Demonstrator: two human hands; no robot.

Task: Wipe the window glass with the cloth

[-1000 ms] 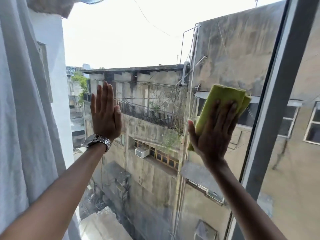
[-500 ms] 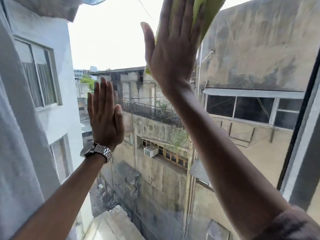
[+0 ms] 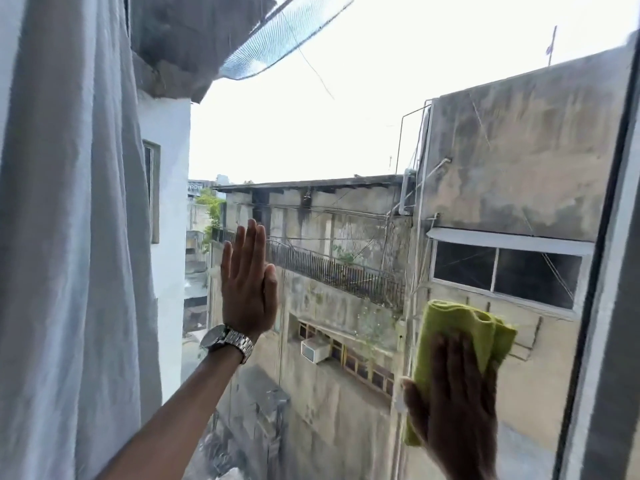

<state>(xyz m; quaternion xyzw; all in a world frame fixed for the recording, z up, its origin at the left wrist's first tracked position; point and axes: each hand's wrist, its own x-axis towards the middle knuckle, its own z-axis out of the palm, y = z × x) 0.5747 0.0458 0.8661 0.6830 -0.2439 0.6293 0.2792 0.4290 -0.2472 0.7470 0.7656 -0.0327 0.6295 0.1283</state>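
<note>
The window glass (image 3: 346, 150) fills the head view, with weathered buildings behind it. My right hand (image 3: 453, 407) lies flat at the lower right and presses a folded yellow-green cloth (image 3: 464, 327) against the pane; the cloth sticks out above my fingers. My left hand (image 3: 247, 282), with a metal watch on the wrist, rests flat on the glass left of centre, fingers together and pointing up, holding nothing.
A white curtain (image 3: 69, 237) hangs down the left side, close to my left arm. The grey window frame (image 3: 602, 306) runs up the right edge, just right of the cloth.
My right hand has swept the cloth from the top of the pane down to the lower right. My left hand has stayed flat on the glass.
</note>
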